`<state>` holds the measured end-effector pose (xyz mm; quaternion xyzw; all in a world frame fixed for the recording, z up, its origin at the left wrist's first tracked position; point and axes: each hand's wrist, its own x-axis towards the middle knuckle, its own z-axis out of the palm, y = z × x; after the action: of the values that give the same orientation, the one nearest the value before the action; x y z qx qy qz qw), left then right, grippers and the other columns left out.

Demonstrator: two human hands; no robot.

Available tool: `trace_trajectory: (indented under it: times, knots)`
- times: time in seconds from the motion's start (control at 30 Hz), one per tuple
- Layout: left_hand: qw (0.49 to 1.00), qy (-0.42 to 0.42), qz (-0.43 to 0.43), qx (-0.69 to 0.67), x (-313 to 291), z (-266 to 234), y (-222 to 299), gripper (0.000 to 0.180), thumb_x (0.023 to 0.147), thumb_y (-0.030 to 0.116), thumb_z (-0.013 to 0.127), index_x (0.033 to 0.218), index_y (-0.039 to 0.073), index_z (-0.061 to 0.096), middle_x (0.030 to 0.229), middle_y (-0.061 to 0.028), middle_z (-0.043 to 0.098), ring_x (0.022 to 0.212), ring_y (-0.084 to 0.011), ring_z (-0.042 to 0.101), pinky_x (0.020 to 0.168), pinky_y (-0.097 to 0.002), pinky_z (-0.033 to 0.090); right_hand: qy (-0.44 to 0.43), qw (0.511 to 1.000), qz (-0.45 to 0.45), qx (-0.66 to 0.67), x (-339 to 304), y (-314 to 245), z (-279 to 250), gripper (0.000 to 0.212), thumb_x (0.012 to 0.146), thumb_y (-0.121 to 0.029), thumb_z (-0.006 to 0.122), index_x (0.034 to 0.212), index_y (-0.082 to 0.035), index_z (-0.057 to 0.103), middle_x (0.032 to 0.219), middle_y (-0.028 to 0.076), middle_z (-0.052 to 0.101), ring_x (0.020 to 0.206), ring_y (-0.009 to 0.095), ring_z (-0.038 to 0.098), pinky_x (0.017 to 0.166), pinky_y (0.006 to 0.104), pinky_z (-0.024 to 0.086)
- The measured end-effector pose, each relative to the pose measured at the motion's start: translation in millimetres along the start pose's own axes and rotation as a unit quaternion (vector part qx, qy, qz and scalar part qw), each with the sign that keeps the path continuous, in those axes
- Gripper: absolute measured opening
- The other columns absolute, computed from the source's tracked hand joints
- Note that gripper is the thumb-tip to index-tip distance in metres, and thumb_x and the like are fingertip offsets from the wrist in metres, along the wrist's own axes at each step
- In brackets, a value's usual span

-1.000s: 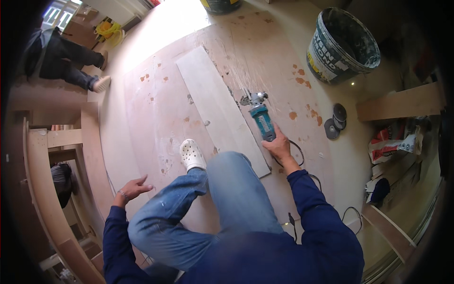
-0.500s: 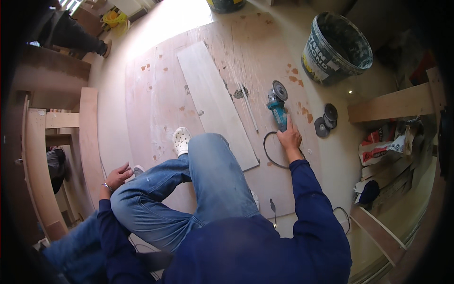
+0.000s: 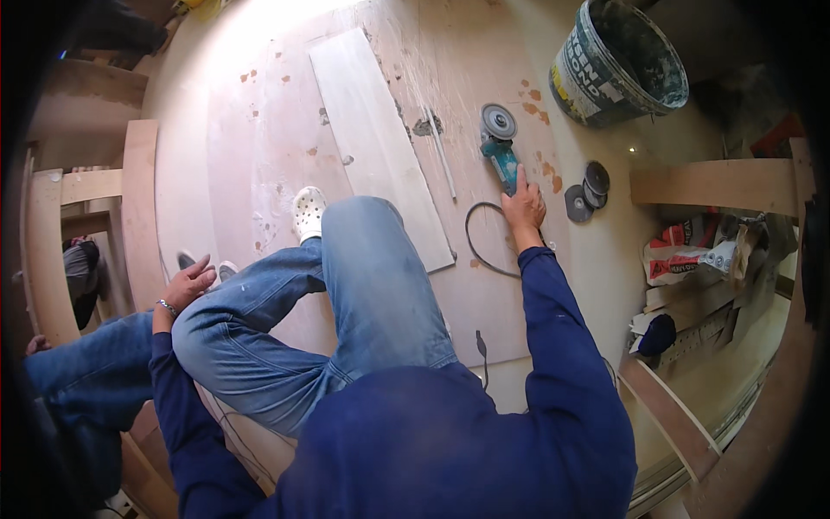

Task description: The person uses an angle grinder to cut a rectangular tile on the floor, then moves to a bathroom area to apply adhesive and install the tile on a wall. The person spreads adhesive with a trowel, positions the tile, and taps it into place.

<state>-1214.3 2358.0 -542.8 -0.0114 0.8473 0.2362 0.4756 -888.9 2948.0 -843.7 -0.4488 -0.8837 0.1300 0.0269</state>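
Note:
My right hand (image 3: 524, 212) is wrapped round the rear end of a teal angle grinder (image 3: 501, 163), one finger stretched along its body. The grinder lies on the board-covered floor with its round grey disc (image 3: 498, 122) facing up at the far end. A black cord loops beside my hand. To the left lies a long pale plank (image 3: 380, 147), with a thin light rod (image 3: 441, 156) along its right side. My left hand (image 3: 190, 284) rests by my left knee, fingers extended, holding nothing. Several loose dark discs (image 3: 589, 192) sit right of the grinder.
A large paint-smeared bucket (image 3: 605, 78) stands at the far right. Wooden frames border both sides, with a red-and-white bag (image 3: 679, 259) and offcuts at the right. A cord plug (image 3: 482, 344) lies near my right hip. Another person's jeans-clad leg (image 3: 95, 363) is at the left.
The grinder has turned in my right hand, so its disc head points further left and its disc faces up more. The whole view has shifted slightly. My left hand stays by my knee.

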Motion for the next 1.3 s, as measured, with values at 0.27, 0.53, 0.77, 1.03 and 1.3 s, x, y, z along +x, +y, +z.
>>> trace_trajectory:
  times: [0.27, 0.53, 0.77, 1.03, 1.3]
  knots:
    - [0.999, -0.018, -0.013, -0.032, 1, 0, 4, 0.097, 0.084, 0.052, 0.073, 0.155, 0.007, 0.025, 0.151, -0.0180, 0.043, 0.136, -0.0266, 0.044, 0.106, -0.0378, 0.041, -0.016, 1.000, 0.022, 0.011, -1, 0, 6, 0.090, 0.075, -0.033, 0.076, 0.153, -0.027, 0.031, 0.112, 0.014, 0.057, 0.107, 0.033, 0.060, 0.090, 0.0456, 0.050]
    - [1.000, -0.006, -0.015, 0.014, -2, -3, 13, 0.095, 0.085, 0.053, 0.071, 0.155, 0.006, 0.028, 0.144, -0.0146, 0.053, 0.126, -0.0210, 0.051, 0.094, -0.0325, 0.046, -0.002, 1.000, -0.006, -0.012, -6, 6, 19, 0.090, 0.079, -0.039, 0.075, 0.154, -0.028, 0.027, 0.111, 0.015, 0.054, 0.103, 0.034, 0.057, 0.088, 0.0462, 0.046]
    - [1.000, 0.010, -0.003, 0.011, 2, -5, 7, 0.093, 0.084, 0.054, 0.071, 0.154, 0.009, 0.030, 0.142, -0.0080, 0.054, 0.126, -0.0196, 0.050, 0.093, -0.0356, 0.046, 0.020, 0.998, -0.042, -0.037, -14, 1, 24, 0.090, 0.081, -0.043, 0.073, 0.155, -0.026, 0.026, 0.111, 0.015, 0.053, 0.102, 0.034, 0.055, 0.088, 0.0488, 0.042]
    - [0.999, 0.013, -0.015, -0.035, -5, 4, 27, 0.092, 0.085, 0.051, 0.073, 0.155, 0.012, 0.029, 0.145, -0.0052, 0.052, 0.128, -0.0186, 0.050, 0.098, -0.0386, 0.042, -0.004, 0.995, -0.077, 0.070, -8, 17, -13, 0.093, 0.076, -0.036, 0.077, 0.154, -0.022, 0.029, 0.116, 0.015, 0.055, 0.105, 0.035, 0.056, 0.091, 0.0499, 0.041]
    - [0.999, 0.018, -0.014, -0.039, -17, 8, 37, 0.089, 0.087, 0.051, 0.070, 0.156, 0.013, 0.028, 0.144, -0.0061, 0.053, 0.128, -0.0185, 0.051, 0.101, -0.0392, 0.041, -0.065, 0.975, -0.194, -0.084, -39, 40, -21, 0.079, 0.085, -0.004, 0.056, 0.155, -0.024, 0.027, 0.108, 0.015, 0.054, 0.095, 0.032, 0.057, 0.087, 0.0461, 0.046]
